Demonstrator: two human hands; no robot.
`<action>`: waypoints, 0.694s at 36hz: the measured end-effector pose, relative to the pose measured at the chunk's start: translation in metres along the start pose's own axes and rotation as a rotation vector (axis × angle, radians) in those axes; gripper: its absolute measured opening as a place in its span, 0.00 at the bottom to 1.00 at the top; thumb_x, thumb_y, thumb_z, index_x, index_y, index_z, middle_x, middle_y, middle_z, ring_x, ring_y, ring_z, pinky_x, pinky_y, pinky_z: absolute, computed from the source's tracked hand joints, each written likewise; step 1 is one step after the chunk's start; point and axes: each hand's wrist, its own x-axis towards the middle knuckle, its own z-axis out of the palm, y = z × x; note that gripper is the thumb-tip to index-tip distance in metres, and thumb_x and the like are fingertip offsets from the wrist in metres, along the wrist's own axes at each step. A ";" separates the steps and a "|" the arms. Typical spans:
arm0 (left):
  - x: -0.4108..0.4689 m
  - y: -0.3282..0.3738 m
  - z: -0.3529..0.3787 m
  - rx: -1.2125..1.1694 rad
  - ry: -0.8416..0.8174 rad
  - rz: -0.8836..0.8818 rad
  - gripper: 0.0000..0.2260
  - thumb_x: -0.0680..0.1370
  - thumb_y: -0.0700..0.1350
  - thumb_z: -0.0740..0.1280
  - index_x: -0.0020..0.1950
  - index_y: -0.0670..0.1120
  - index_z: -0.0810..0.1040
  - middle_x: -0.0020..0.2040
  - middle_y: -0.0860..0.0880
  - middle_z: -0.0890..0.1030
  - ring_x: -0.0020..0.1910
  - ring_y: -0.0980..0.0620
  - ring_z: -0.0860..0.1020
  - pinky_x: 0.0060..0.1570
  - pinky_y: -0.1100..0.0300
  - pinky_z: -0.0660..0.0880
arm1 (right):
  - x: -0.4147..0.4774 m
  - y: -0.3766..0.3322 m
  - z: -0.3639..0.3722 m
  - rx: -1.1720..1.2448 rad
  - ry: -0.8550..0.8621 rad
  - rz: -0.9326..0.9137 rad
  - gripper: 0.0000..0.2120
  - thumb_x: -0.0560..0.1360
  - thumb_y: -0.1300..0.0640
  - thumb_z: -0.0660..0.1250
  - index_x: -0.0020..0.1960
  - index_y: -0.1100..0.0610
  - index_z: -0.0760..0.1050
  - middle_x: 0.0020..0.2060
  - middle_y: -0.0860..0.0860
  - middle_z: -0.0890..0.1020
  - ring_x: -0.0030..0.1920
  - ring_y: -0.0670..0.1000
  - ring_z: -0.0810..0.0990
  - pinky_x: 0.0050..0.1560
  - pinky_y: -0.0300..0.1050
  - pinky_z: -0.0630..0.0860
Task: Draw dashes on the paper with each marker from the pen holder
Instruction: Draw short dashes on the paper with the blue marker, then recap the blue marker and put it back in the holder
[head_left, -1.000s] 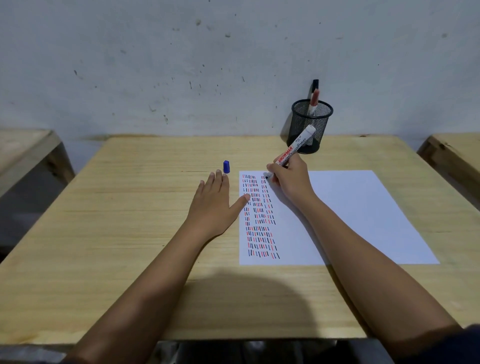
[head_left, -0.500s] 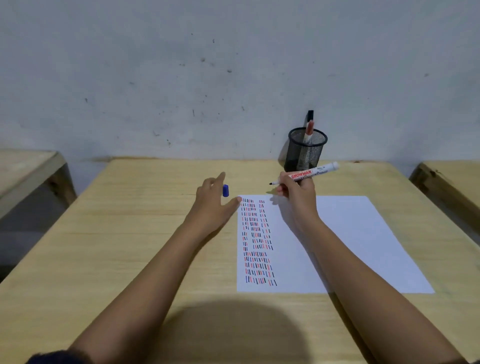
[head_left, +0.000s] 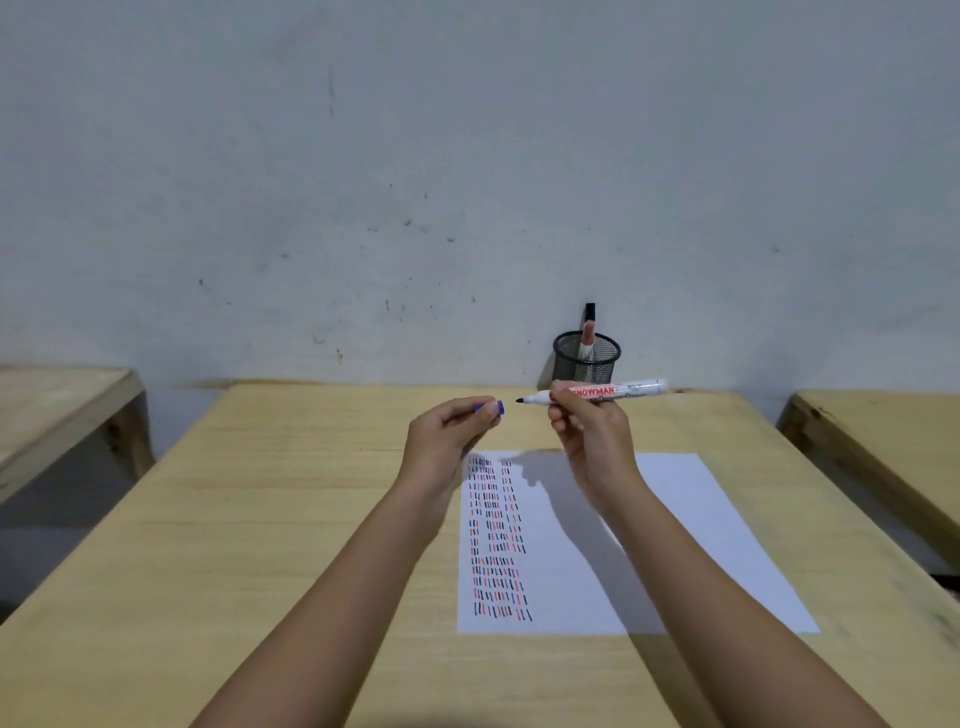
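My right hand (head_left: 592, 436) holds a white marker (head_left: 618, 391) level above the table, its dark tip bare and pointing left. My left hand (head_left: 447, 436) pinches the blue cap (head_left: 493, 407) a short gap from that tip. Below both hands lies the white paper (head_left: 675, 519), its left part filled with rows of black, red and blue dashes (head_left: 496, 540). A black mesh pen holder (head_left: 586, 358) stands at the table's far edge by the wall, with a red-capped marker (head_left: 587, 339) and a black-capped marker (head_left: 590, 312) upright in it.
The light wooden table (head_left: 260, 519) runs up to a grey wall. Another wooden bench (head_left: 57, 410) stands at the left and one more bench (head_left: 883, 447) at the right, each with a gap to the table.
My right hand has lifted the marker off the paper and turned it level. My left hand has picked the blue cap off the table and raised it toward the tip.
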 end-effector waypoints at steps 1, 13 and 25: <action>-0.001 0.001 0.002 -0.040 -0.013 -0.006 0.04 0.71 0.36 0.71 0.46 0.41 0.82 0.38 0.50 0.85 0.40 0.57 0.83 0.43 0.70 0.77 | -0.001 0.000 0.001 0.003 -0.008 0.001 0.05 0.74 0.69 0.64 0.42 0.62 0.75 0.23 0.47 0.77 0.25 0.42 0.74 0.27 0.30 0.72; -0.021 0.015 0.024 -0.056 -0.093 0.024 0.04 0.71 0.36 0.71 0.45 0.42 0.83 0.36 0.50 0.85 0.38 0.56 0.83 0.43 0.70 0.78 | -0.021 -0.013 0.003 -0.050 -0.120 -0.040 0.05 0.74 0.68 0.64 0.41 0.61 0.75 0.25 0.48 0.78 0.26 0.43 0.74 0.30 0.32 0.72; -0.023 0.024 0.022 0.098 -0.143 0.075 0.04 0.71 0.36 0.71 0.44 0.42 0.83 0.36 0.50 0.85 0.38 0.57 0.82 0.46 0.69 0.78 | -0.030 -0.016 0.001 -0.165 -0.214 -0.131 0.05 0.73 0.67 0.66 0.42 0.59 0.75 0.28 0.48 0.79 0.30 0.44 0.76 0.34 0.33 0.74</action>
